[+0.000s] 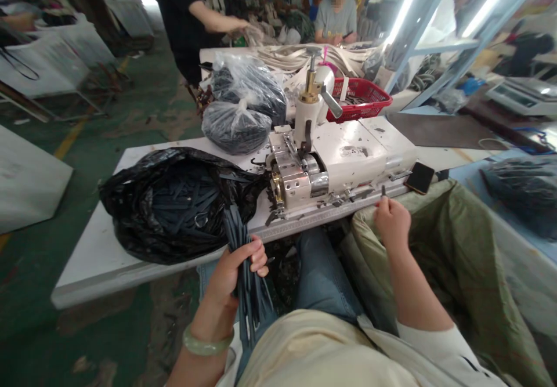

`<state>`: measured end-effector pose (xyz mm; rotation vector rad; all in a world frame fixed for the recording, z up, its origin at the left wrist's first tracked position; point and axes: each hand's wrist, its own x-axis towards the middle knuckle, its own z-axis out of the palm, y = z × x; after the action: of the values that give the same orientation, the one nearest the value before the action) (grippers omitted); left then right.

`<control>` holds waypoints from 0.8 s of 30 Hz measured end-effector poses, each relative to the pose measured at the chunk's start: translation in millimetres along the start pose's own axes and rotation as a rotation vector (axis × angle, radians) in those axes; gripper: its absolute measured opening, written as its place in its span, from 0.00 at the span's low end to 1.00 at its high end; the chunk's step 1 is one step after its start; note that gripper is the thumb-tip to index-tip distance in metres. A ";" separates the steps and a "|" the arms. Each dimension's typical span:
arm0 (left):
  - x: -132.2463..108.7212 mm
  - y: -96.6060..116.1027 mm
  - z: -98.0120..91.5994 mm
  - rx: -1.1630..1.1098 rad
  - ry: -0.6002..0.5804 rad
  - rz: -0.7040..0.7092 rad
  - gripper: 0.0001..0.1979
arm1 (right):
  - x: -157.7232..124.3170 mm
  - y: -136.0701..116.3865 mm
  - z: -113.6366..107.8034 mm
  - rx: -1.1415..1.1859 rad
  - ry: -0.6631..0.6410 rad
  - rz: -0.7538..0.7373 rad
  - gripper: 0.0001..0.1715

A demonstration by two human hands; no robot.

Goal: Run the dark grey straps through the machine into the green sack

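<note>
A bundle of dark blue strips (235,230) is gripped in my left hand (243,262), fingers wrapped round it, the ends hanging over my lap. Just behind it lies a black plastic bag (130,224), open, with many loose strips (183,195) and a metal ring inside. My right hand (393,223) is closed above the edge of a green sack; a small dark piece (383,191) sticks up from its fingertips. Between and beyond both hands stands a white machine (352,149) with metal rollers, dark scraps scattered along its front.
A black phone (420,178) lies at the table's right end. The green sack (470,242) gapes at my right. Clear bags of dark material (237,123) and a red basket (365,98) stand behind the machine. Two people (335,18) (178,21) work across the table.
</note>
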<state>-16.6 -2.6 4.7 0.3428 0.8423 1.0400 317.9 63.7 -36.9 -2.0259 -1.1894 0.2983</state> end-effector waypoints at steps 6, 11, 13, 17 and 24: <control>3.8 -14.5 14.1 0.063 -0.129 -0.102 0.09 | -25.3 19.4 -38.3 -0.120 -0.108 -0.136 0.29; 5.4 -34.3 29.4 0.282 -0.074 -0.080 0.10 | -84.4 -86.3 -0.2 0.675 -0.751 -0.258 0.22; 3.0 -39.2 28.6 0.345 -0.041 -0.056 0.10 | -105.8 -115.3 19.1 0.744 -0.806 -0.303 0.21; -2.8 -43.3 18.7 0.369 0.012 -0.039 0.11 | -129.4 -134.5 42.6 0.678 -0.703 -0.298 0.13; -0.6 -44.4 11.7 0.351 0.024 -0.042 0.07 | -127.2 -132.6 42.6 0.778 -0.618 -0.079 0.17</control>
<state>19.3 -23.3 -14.8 0.6065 1.0516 0.8568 140.3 17.1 6.3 -1.2197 -1.2289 1.2049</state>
